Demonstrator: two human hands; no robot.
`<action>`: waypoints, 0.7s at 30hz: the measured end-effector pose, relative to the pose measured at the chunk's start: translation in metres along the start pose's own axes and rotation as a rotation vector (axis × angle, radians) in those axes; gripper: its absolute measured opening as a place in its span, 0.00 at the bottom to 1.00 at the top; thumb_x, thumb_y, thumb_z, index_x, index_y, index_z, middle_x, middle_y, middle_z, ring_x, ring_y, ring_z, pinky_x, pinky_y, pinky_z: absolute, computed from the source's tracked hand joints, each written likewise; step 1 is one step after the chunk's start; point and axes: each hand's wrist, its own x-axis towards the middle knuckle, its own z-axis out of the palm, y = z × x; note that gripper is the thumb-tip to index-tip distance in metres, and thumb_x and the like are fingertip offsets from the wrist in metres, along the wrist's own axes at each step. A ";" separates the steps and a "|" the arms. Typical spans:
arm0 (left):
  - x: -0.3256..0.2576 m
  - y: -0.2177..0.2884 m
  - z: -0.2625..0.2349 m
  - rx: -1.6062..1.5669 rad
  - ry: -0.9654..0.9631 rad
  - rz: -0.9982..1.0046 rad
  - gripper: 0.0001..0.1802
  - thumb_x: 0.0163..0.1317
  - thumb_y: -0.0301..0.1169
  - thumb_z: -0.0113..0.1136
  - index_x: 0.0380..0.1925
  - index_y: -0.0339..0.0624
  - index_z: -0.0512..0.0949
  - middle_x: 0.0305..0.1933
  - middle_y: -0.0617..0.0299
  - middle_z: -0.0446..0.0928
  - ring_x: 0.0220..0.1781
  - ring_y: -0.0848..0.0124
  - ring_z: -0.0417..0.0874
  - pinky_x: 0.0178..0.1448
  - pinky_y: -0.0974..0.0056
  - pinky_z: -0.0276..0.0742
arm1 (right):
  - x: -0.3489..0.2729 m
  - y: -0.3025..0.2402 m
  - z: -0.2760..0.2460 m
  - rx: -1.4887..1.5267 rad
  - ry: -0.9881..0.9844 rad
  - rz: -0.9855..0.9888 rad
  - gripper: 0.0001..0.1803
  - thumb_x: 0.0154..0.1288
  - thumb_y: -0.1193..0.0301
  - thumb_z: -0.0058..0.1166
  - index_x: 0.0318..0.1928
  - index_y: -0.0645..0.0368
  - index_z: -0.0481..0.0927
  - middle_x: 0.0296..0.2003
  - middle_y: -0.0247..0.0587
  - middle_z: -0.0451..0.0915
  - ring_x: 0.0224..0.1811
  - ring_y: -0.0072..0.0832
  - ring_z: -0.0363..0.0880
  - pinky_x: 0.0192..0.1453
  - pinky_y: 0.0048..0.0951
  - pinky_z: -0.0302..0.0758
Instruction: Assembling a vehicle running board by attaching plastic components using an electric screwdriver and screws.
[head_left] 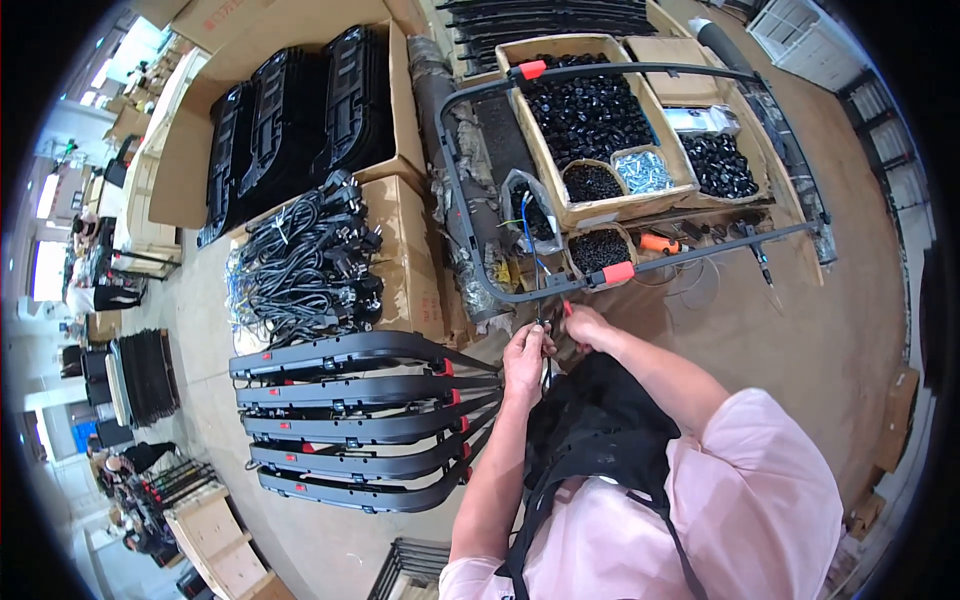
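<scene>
Head view: both hands (pixel 555 340) closed on thin wires (pixel 528 240) just below the black frame (pixel 470 240).

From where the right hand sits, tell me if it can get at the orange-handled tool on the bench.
Probably yes: the right hand works at the frame's near rail, and the orange-handled tool lies uncovered just beyond that rail.

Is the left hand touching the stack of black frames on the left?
Apart. The head view shows the left hand raised at the dark frame's corner, with a plain gap to the stacked black frames.
</scene>
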 end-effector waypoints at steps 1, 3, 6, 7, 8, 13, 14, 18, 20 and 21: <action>0.002 0.001 0.006 -0.027 -0.004 0.001 0.17 0.81 0.38 0.55 0.48 0.34 0.84 0.31 0.65 0.81 0.34 0.75 0.81 0.43 0.68 0.75 | -0.011 0.022 0.000 0.130 -0.027 0.014 0.17 0.69 0.66 0.55 0.56 0.56 0.78 0.29 0.47 0.82 0.20 0.34 0.80 0.21 0.42 0.74; 0.008 -0.004 0.008 -0.044 -0.010 0.000 0.17 0.81 0.38 0.55 0.49 0.34 0.84 0.33 0.65 0.82 0.35 0.74 0.82 0.43 0.67 0.76 | -0.045 0.050 -0.002 -0.243 0.112 -0.296 0.27 0.67 0.67 0.60 0.64 0.58 0.71 0.40 0.56 0.86 0.44 0.54 0.88 0.47 0.50 0.82; 0.014 -0.015 0.007 -0.043 -0.026 0.017 0.17 0.81 0.39 0.57 0.50 0.34 0.83 0.36 0.63 0.84 0.36 0.72 0.84 0.44 0.65 0.79 | -0.109 0.033 -0.021 -0.159 0.094 -0.319 0.27 0.68 0.68 0.59 0.65 0.61 0.69 0.49 0.61 0.85 0.54 0.60 0.84 0.58 0.52 0.79; 0.015 -0.016 0.007 -0.053 -0.033 0.024 0.16 0.81 0.38 0.57 0.50 0.35 0.83 0.37 0.62 0.84 0.36 0.72 0.84 0.45 0.65 0.80 | -0.128 0.020 -0.028 -0.227 0.102 -0.306 0.28 0.69 0.68 0.57 0.66 0.63 0.69 0.50 0.64 0.85 0.56 0.60 0.84 0.59 0.55 0.78; 0.016 -0.016 0.008 -0.061 -0.040 0.032 0.16 0.81 0.38 0.57 0.51 0.35 0.82 0.38 0.61 0.85 0.37 0.71 0.84 0.46 0.64 0.81 | -0.136 0.014 -0.031 -0.294 0.110 -0.293 0.28 0.70 0.68 0.55 0.68 0.66 0.69 0.51 0.67 0.84 0.58 0.60 0.83 0.60 0.57 0.77; 0.016 -0.010 0.017 0.024 -0.019 0.032 0.15 0.82 0.37 0.56 0.49 0.34 0.82 0.39 0.61 0.85 0.37 0.71 0.84 0.48 0.64 0.83 | -0.132 0.017 -0.030 -0.273 0.176 -0.417 0.32 0.71 0.74 0.50 0.74 0.68 0.63 0.55 0.71 0.81 0.61 0.61 0.81 0.63 0.57 0.76; 0.014 -0.010 0.019 0.033 0.005 0.028 0.15 0.82 0.36 0.55 0.48 0.34 0.82 0.39 0.61 0.85 0.38 0.72 0.84 0.48 0.64 0.84 | -0.134 0.017 -0.030 -0.273 0.165 -0.433 0.34 0.70 0.75 0.50 0.75 0.69 0.61 0.58 0.72 0.79 0.62 0.62 0.80 0.65 0.56 0.76; 0.015 -0.010 0.022 0.109 0.052 0.057 0.14 0.82 0.35 0.54 0.47 0.35 0.82 0.38 0.61 0.84 0.37 0.72 0.84 0.46 0.65 0.83 | -0.137 0.013 -0.036 -0.282 0.123 -0.459 0.41 0.68 0.76 0.52 0.79 0.69 0.55 0.63 0.75 0.74 0.67 0.65 0.76 0.71 0.54 0.74; 0.016 -0.011 0.024 0.180 0.086 0.084 0.15 0.82 0.36 0.54 0.43 0.36 0.83 0.36 0.63 0.84 0.35 0.75 0.82 0.43 0.66 0.80 | -0.141 0.011 -0.038 -0.281 0.109 -0.479 0.42 0.67 0.76 0.53 0.80 0.69 0.54 0.63 0.76 0.74 0.67 0.65 0.76 0.71 0.54 0.74; 0.016 -0.011 0.024 0.189 0.090 0.083 0.15 0.82 0.36 0.54 0.43 0.36 0.83 0.36 0.63 0.84 0.35 0.75 0.82 0.43 0.66 0.80 | -0.144 0.010 -0.039 -0.290 0.102 -0.494 0.44 0.66 0.76 0.54 0.80 0.69 0.53 0.62 0.76 0.74 0.67 0.65 0.75 0.71 0.54 0.74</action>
